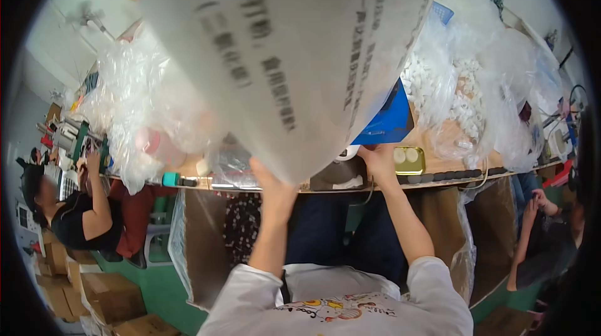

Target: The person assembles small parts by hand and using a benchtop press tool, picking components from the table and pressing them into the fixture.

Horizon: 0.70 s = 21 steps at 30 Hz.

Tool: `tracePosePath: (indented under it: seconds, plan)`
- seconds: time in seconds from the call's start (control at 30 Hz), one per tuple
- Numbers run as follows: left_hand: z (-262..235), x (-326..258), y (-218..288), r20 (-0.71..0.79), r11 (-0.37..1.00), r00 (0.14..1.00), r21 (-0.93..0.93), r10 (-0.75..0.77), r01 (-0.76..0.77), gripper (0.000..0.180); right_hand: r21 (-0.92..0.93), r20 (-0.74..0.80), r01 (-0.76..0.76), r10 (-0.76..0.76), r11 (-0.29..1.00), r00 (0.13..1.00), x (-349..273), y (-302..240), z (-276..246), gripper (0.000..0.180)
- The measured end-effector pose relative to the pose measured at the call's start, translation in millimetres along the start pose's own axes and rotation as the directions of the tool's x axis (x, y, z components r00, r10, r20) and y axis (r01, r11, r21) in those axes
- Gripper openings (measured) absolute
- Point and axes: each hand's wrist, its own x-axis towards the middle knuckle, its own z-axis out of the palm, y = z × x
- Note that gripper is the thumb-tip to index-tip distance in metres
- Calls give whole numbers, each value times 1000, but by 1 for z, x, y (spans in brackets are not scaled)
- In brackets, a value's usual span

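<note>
A large white sheet with dark print (269,73) hangs close in front of me and hides the middle of the workbench. My left hand (272,179) is at its lower left edge, with most fingers hidden behind it. Beyond the lower right edge, my right hand (375,156) reaches over the bench's front edge. Its fingertips are hard to make out. Right beside them is a small white rounded piece (348,152), partly covered by the sheet; I cannot tell whether it is held. A blue bin (394,120) stands just behind my right hand.
Clear plastic bags (138,86) heap up at left, near a pink jar (153,142). At right, another bag (501,104) lies by many small white pieces (466,101). A yellow-green tray (409,161) sits near the edge. Cardboard boxes (210,242) flank my legs; people sit at both sides.
</note>
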Motion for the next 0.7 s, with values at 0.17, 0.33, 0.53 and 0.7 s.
tracePosePath:
  seconds: [0.17,0.33,0.53,0.7]
  plan:
    - [-99,-10,-44,383,558,804,826,-455,-78,31,-483,180,174,-97,858,979,18,-27,13,28]
    - [-127,1,-32,172,773,969,634,-179,30,33,-590,259,363,-256,721,931,-4,-39,23,22]
    - [-62,123,-167,286,527,938,837,-193,-147,50,-708,280,507,-465,491,840,-3,-24,25,26]
    - [-71,170,-241,276,557,959,807,-62,-196,56,-596,348,643,-568,480,746,12,-22,20,13]
